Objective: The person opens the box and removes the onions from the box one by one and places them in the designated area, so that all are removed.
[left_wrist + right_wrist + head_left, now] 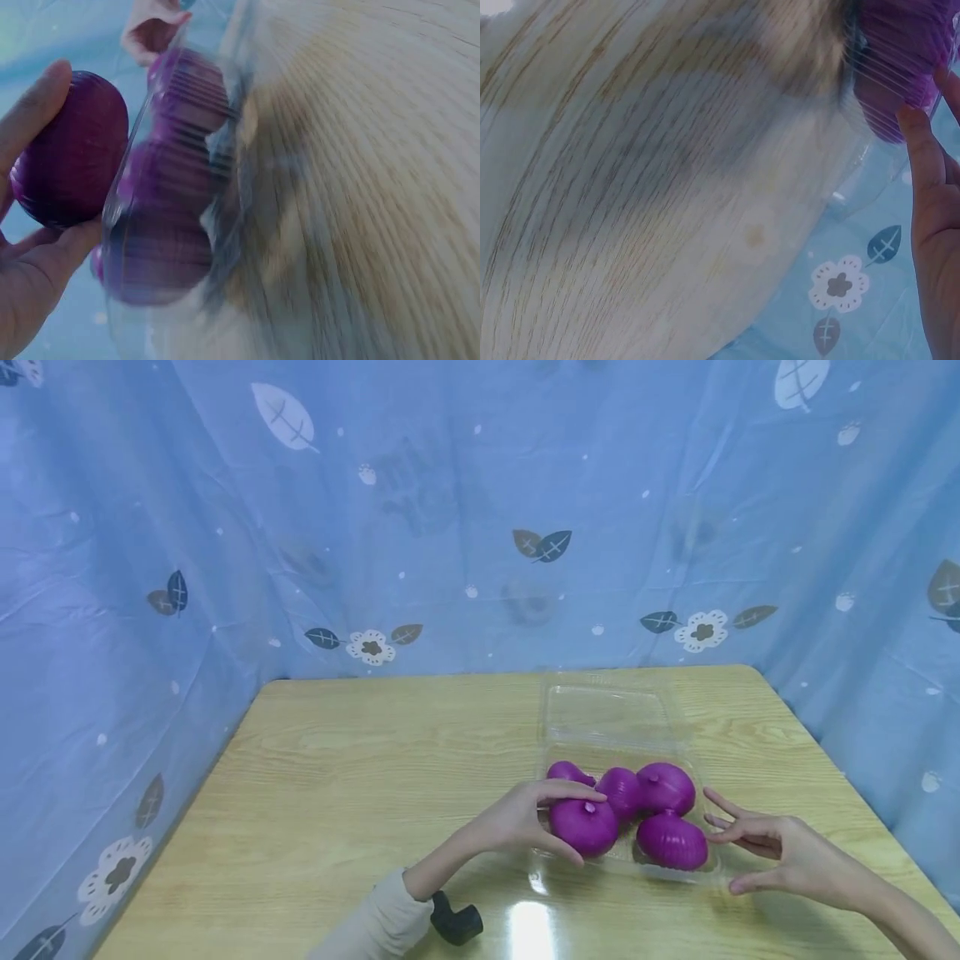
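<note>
My left hand (517, 818) grips a round purple onion (583, 827) between thumb and fingers. In the left wrist view this onion (71, 150) is raised at the rim of a clear plastic clamshell box (120, 195). Several other purple onions lie in the box, among them a ribbed one (672, 841) at the front right and a rounder one (666, 788) behind it. Beside the box's right wall is my right hand (787, 856), fingers spread and loosely bent. In the right wrist view its fingertips (911, 120) are close to the wall; contact is hard to tell.
The box's clear lid (607, 710) lies folded back toward the far edge of the wooden table (360, 777). A black elbow-shaped piece (456, 920) lies near the left sleeve (382, 918). Blue patterned curtains (450, 485) surround the table's back and sides.
</note>
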### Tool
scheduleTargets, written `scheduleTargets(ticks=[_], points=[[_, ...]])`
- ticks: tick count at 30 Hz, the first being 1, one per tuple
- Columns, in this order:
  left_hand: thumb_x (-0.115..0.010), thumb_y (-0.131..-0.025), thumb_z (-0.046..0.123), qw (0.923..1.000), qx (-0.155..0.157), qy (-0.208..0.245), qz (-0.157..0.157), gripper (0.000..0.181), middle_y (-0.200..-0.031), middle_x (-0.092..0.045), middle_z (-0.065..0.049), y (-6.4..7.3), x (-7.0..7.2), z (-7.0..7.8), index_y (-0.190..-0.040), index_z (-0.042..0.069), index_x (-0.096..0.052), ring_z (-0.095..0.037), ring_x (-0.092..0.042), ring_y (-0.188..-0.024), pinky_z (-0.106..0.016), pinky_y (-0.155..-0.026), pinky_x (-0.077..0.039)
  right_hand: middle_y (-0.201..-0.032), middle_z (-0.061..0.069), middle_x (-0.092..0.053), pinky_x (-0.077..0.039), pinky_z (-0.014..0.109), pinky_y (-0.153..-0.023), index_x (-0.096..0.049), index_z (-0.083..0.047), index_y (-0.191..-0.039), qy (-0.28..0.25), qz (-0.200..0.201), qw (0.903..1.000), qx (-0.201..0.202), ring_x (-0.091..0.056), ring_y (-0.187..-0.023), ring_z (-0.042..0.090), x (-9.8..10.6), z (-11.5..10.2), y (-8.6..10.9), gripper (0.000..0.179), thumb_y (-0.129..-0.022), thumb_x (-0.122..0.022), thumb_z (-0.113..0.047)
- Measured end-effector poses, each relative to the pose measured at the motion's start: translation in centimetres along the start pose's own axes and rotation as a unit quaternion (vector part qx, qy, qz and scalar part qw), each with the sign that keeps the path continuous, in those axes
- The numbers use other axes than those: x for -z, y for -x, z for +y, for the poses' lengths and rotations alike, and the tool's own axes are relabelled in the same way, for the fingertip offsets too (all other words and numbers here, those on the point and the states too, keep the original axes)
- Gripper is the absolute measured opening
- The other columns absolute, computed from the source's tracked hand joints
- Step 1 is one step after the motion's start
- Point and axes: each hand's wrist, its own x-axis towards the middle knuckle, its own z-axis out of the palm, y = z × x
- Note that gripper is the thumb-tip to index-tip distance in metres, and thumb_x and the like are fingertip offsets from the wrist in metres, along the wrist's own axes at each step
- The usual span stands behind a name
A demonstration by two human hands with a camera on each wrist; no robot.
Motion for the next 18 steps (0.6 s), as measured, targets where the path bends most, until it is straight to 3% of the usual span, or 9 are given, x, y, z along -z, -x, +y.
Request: scheduleTargets(ticks=[5, 7, 11, 18], points=[[-0.083, -0.071, 0.002, 0.9945, -0.001, 0.104, -0.008, 0.071, -0.144, -0.046, -0.006, 1.7, 1.2, -0.3, -0.135, 0.014, -0.056, -0.013, -0.044, -0.129, -0.024, -0.094, -0.049, -0.153, -0.021, -0.023, -0.043, 0.012, -0.094, -0.062, 0.005, -0.116, -0.027, -0.014, 0.9995, -0.007, -0.034, -0.129, -0.008, 0.0, 0.1, 0.0, 0.043, -0.075, -0.072, 0.010], [-0.082, -0.071, 0.001, 0.9922, 0.000, 0.124, -0.010, 0.070, -0.145, -0.045, -0.007, 2.3, 1.8, -0.4, -0.135, 0.014, -0.055, -0.014, -0.043, -0.131, -0.025, -0.095, -0.049, -0.154, -0.021, -0.023, -0.043, 0.011, -0.094, -0.061, 0.007, -0.117, -0.032, -0.017, 0.9993, -0.004, -0.036, -0.129, -0.007, 0.0, 0.1, 0.0, 0.044, -0.075, -0.071, 0.012], [-0.082, -0.071, 0.001, 0.9936, -0.004, 0.112, 0.005, 0.068, -0.144, -0.047, -0.008, 3.3, 3.2, -0.7, -0.133, 0.015, -0.057, -0.015, -0.040, -0.133, -0.027, -0.099, -0.046, -0.153, -0.020, -0.024, -0.044, 0.011, -0.093, -0.061, 0.008, -0.117, -0.026, -0.010, 0.9996, 0.002, -0.039, -0.127, -0.006, 0.1, 0.2, 0.0, 0.046, -0.074, -0.072, 0.013], [-0.081, -0.069, -0.004, 0.9888, 0.029, 0.137, 0.053, 0.069, -0.144, -0.045, -0.008, 3.8, 5.6, -1.8, -0.132, 0.014, -0.057, -0.019, -0.051, -0.124, -0.033, -0.097, -0.049, -0.153, -0.020, -0.026, -0.045, 0.011, -0.091, -0.062, 0.008, -0.117, -0.028, -0.006, 0.9996, 0.000, -0.042, -0.124, -0.005, 0.0, 0.3, -0.2, 0.046, -0.073, -0.072, 0.014]])
